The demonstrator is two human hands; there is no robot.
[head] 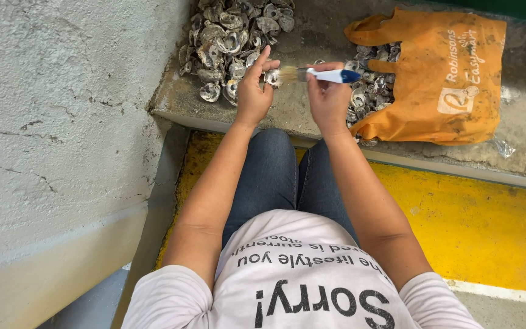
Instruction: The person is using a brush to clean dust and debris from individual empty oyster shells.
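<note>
While both forearms reach forward, left hand [253,91] pinching what seems a shell [271,77], right hand [329,97] fingers gripping brush [318,75].

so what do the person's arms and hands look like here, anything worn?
Both arms are bare from the short sleeves down. The left hand and right hand wear no gloves, and no rings, watch or bands show. The sleeves belong to a pale pink T-shirt with dark lettering; dark blue jeans cover the legs.
</note>
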